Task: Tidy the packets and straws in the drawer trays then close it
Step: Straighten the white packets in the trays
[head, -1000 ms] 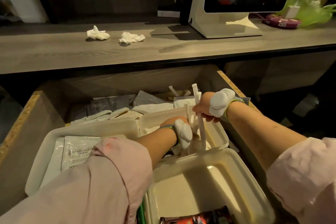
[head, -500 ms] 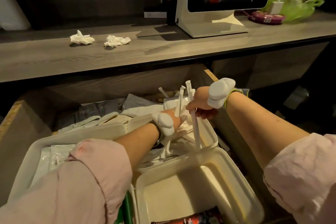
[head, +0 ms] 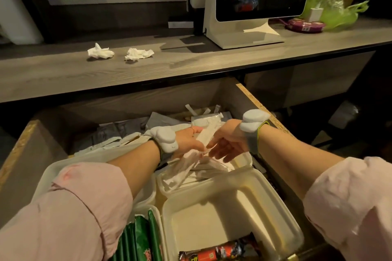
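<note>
the far part of the open wooden drawer (head: 259,103) lies in shadow under the grey wood-grain bench (head: 148,70), and the grey and white flat packets (head: 118,133) piled there are hard to tell apart. the person's pink sleeves cover most of the near-left white plastic tray (head: 45,178), so its contents do not show. the green packets (head: 140,237) and the red-and-black packet (head: 214,253) are cut off by the near edge of the view. the bundle of white paper-wrapped straws (head: 191,165) is blurred, and single straws cannot be counted.

half a second ago the straws stood upright in the two hands; now they hang low and tilted into the far-right white plastic tray (head: 241,163), and both hands have come lower and closer to each other. the head has also turned, so the two crumpled white paper tissues (head: 121,54) on the bench appear more to the right.

the left hand (head: 186,141), with a white band on the wrist, has its grip closed around the upper end of the straws. the right hand (head: 228,142) is just beside it, the palm turned toward the left, the fingers half spread and loose; its fingertips touch the straw wrappers, but i cannot tell if they really hold any. the near-right white plastic tray (head: 286,226) stands just in front of the straw tray. a white-framed screen on a stand (head: 239,32) is on the far right of the bench.
</note>
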{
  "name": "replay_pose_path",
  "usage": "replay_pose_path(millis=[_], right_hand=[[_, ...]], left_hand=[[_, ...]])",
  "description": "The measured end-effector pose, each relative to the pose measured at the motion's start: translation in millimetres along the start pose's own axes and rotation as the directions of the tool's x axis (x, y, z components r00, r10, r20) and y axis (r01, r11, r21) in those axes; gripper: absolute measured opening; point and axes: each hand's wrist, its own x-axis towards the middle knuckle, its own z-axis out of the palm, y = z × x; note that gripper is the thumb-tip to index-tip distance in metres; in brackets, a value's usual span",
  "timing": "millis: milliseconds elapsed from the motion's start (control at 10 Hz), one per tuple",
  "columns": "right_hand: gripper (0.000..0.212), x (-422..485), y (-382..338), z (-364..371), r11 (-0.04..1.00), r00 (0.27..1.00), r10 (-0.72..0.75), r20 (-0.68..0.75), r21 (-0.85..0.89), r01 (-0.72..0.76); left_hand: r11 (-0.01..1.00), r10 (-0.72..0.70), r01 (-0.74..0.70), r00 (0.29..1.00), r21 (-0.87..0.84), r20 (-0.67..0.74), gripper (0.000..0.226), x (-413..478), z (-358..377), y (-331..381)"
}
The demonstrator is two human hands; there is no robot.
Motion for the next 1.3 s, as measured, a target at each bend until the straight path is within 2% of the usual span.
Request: replay_pose_path(millis=[100,200,300,400,500,600,700,800,900,1000,1100,1200,1300], right_hand=[[0.028,0,-8,-23,0.932,0.945,-0.169,-0.279,-0.357,0.062],[0.029,10,-12,-31,0.902,0.899,-0.287,-0.331,-0.408,0.138],[0.027,20,-11,-26,0.835,0.917,-0.294,-0.270,-0.540,0.109],[0.032,27,-13,-14,0.695,0.918,-0.353,-0.179,-0.707,0.130],[0.038,37,-11,-3,0.513,0.969,-0.238,-0.058,-0.855,0.075],[0.034,47,-9,7,0.345,0.958,-0.281,-0.052,-0.937,0.050],[0.029,45,-5,16,0.306,0.946,-0.319,-0.048,-0.950,0.055],[0.016,52,0,15,0.290,0.979,-0.201,-0.013,-0.956,0.047],[0.020,47,-7,3,0.390,0.965,-0.253,-0.067,-0.920,0.039],[0.025,43,-16,3,0.419,0.909,-0.394,-0.134,-0.907,0.048],[0.019,50,-19,15,0.408,0.943,-0.323,-0.080,-0.911,0.063],[0.030,53,-15,20,0.370,0.945,-0.307,-0.116,-0.929,0.006],[0.029,60,-10,23,0.356,0.927,-0.351,-0.130,-0.935,0.003]], left_hand=[[0.978,-0.002,-0.012,0.998,0.209,0.065,0.079,2,8,-3],[0.961,-0.071,0.013,0.977,0.277,0.202,0.069,-14,10,11],[0.951,-0.101,0.034,0.974,0.308,0.204,0.052,-8,4,10],[0.895,-0.080,0.073,0.997,0.440,-0.001,0.040,-7,-7,3],[0.858,-0.056,0.083,0.996,0.507,-0.069,0.040,-8,-5,-8],[0.826,-0.109,0.096,0.994,0.556,-0.010,0.046,-10,0,-16],[0.801,-0.127,0.084,0.991,0.592,0.032,0.047,-9,3,-24],[0.818,-0.102,0.080,0.995,0.570,0.007,0.051,-9,2,-22],[0.825,-0.119,0.048,0.989,0.563,0.090,0.051,-10,1,-18],[0.823,-0.129,0.044,0.986,0.567,0.111,0.043,-7,-1,-22],[0.839,-0.116,0.046,0.989,0.542,0.095,0.033,-6,-1,-27],[0.858,-0.126,0.071,0.989,0.508,0.074,0.035,-10,-3,-24],[0.864,-0.087,0.037,0.993,0.501,0.077,0.035,-18,-4,-17]])
